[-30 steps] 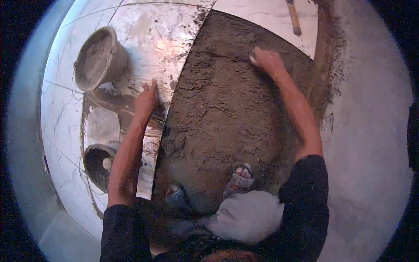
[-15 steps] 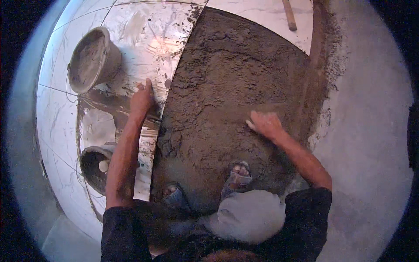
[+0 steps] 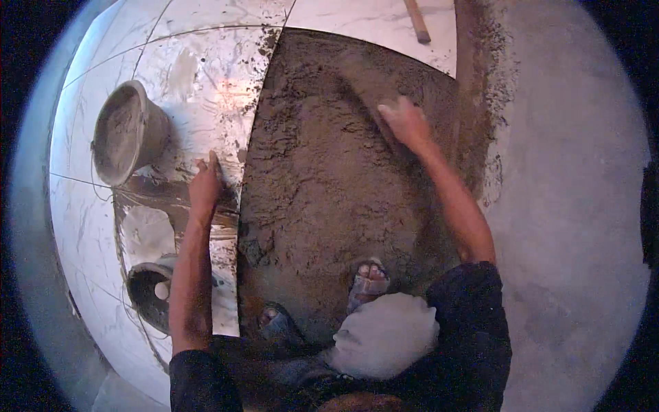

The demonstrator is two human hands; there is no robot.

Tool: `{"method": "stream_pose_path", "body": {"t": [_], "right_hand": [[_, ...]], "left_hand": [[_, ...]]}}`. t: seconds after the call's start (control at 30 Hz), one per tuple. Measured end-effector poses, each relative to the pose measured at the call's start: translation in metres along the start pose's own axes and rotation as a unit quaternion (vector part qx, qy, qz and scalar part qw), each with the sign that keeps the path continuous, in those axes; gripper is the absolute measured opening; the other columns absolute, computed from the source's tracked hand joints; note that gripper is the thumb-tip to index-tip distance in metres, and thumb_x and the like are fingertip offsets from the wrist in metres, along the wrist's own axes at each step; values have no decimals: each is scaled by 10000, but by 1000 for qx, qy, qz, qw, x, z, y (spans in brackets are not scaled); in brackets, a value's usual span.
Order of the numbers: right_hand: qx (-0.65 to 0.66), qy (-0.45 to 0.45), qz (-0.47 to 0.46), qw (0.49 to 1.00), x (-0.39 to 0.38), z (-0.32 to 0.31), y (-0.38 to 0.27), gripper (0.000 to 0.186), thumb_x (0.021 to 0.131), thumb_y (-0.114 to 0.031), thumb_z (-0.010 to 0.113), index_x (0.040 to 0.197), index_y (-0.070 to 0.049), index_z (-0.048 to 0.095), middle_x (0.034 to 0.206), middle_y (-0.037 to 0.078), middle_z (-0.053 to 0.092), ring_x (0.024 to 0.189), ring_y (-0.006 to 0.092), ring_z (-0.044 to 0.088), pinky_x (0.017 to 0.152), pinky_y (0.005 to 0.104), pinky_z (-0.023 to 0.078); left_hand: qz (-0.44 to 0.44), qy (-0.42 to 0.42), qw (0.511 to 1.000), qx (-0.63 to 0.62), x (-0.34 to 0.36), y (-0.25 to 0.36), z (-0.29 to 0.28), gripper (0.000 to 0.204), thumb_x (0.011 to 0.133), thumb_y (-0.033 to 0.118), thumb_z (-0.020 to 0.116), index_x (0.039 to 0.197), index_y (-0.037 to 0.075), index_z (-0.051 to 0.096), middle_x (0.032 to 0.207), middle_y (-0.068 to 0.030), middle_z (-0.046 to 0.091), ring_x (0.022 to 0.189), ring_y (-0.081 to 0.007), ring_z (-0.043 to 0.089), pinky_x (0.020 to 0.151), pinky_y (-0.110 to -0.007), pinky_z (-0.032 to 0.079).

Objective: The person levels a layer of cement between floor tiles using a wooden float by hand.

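Observation:
My left hand (image 3: 205,184) leans on the marble-patterned tile (image 3: 199,130) with fingers stretched out, holding nothing. It is beside the left edge of the bed of wet mortar (image 3: 309,158). Over the far right part of that bed, my right hand (image 3: 406,122) is closed on a long, flat screed board (image 3: 367,93) coated in mortar. The board lies slantwise on the mortar, its outline blurred and hard to tell from the bed.
A bucket of mortar (image 3: 137,134) stands on the tiles at left. Nearer is a dark bucket (image 3: 147,292) with a pale round thing in it. A wooden handle (image 3: 417,24) lies on the far tile. My sandalled feet (image 3: 368,281) stand on the mortar's near end. Grey concrete (image 3: 563,206) runs along the right.
My right hand has moved away from me across the mortar with the board. My left hand remains planted on the tile. The whole view has shifted slightly.

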State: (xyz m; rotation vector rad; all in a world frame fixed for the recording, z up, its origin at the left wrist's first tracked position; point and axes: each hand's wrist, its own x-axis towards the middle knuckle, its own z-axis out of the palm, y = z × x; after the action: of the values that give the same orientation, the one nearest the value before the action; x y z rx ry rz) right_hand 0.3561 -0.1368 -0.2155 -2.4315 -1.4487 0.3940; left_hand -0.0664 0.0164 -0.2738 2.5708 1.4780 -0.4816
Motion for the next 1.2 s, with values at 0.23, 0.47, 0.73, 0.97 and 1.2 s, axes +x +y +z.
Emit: {"method": "stream_pose_path", "body": {"t": [0.23, 0.47, 0.73, 0.97, 1.2], "right_hand": [[561, 97, 410, 713, -64, -1, 101, 371, 787, -420, 538, 719, -57, 506, 492, 23, 405, 376, 148, 418, 318, 297, 354], [644, -31, 360, 674, -11, 38, 32, 310, 799, -398, 523, 721, -113, 431, 509, -24, 351, 385, 103, 338, 334, 260, 299], [582, 14, 364, 727, -14, 21, 25, 352, 795, -419, 529, 764, -87, 418, 544, -21, 365, 399, 95, 345, 338, 253, 311], [638, 34, 362, 679, 17, 28, 44, 346, 791, -408, 531, 736, -91, 405, 530, -11, 344, 381, 94, 317, 313, 247, 274], [681, 37, 344, 646, 1, 42, -38, 353, 795, -406, 535, 749, -81, 405, 523, -20, 330, 365, 90, 295, 305, 259, 273]], "left_hand": [[-11, -21, 1000, 0, 1, 2, -5, 808, 671, 221, 656, 1318, 106, 186, 1219, -327, 331, 825, -388, 570, 659, -419, 483], [6, -31, 999, 9, -1, -2, -5, 751, 708, 145, 591, 1323, 108, 163, 1214, -327, 339, 811, -381, 576, 644, -423, 485], [0, -33, 999, 28, -4, 0, -4, 637, 756, 88, 468, 1320, 108, 171, 1209, -314, 354, 767, -369, 588, 613, -416, 487], [-9, -27, 999, 33, 1, 1, -5, 604, 767, 138, 449, 1314, 103, 193, 1209, -325, 346, 763, -376, 586, 623, -421, 485], [3, 4, 1000, -12, -2, -7, 3, 584, 766, 79, 428, 1308, 105, 212, 1166, -324, 392, 702, -382, 589, 587, -431, 480]]}}
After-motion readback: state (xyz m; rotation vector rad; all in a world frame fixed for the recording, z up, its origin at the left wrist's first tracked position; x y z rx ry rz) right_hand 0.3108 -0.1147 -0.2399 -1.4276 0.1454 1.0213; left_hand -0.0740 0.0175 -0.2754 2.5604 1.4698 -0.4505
